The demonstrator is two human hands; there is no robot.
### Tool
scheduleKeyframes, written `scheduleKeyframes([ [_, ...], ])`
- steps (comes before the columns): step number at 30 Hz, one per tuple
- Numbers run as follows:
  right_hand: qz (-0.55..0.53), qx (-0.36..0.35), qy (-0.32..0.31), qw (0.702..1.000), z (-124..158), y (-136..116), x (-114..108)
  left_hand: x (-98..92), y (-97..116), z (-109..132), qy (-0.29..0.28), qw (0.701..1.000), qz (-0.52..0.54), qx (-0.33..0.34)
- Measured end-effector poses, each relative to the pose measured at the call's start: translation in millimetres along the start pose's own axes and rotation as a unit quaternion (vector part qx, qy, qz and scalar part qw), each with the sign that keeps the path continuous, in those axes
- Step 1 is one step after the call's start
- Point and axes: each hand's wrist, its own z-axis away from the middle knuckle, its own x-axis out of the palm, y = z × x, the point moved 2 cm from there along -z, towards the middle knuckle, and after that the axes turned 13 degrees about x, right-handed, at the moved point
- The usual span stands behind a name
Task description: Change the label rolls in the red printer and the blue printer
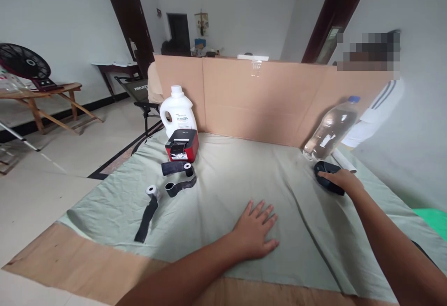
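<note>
The right hand (344,181) grips a black handheld device (328,186) at the right side of the cloth, one digit laid across its face and the other fingers mostly hidden, so how far they wrap around it cannot be told. The left hand (256,231) is open, palm down and fingers spread, resting on the pale green cloth (237,171) near the front edge of the table, and it holds nothing. Just behind the device lies a white paper roll (345,160), and beyond that a large clear plastic bottle (331,128) with a blue cap leans to the right before the cardboard panel (258,96). At the left of the cloth stands a red and black label printer (182,146), a black strip showing at its front, with a white handled jug (178,112) upright right behind it. Nearer the front lie a black ribbon roll (188,170) with a broad dark band beside it, a loosely coiled black strip (181,186) and a white-cored roll (151,190) whose black tail runs toward the bare wooden table edge (101,268). Past the panel, on the right, a person's white sleeve (387,94) shows dark stripes
</note>
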Motion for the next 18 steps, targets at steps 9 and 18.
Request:
scheduleKeyframes([
  [9, 0.029, -0.117, -0.145, 0.982, 179, -109, -11, 9.4, 5, 2, 0.019, 1.000, -0.006, 0.018],
  [18, 0.013, -0.095, -0.136, 0.986, 268, -162, 6, 16.9, -1, -1, -0.001, 0.999, -0.026, 0.030],
])
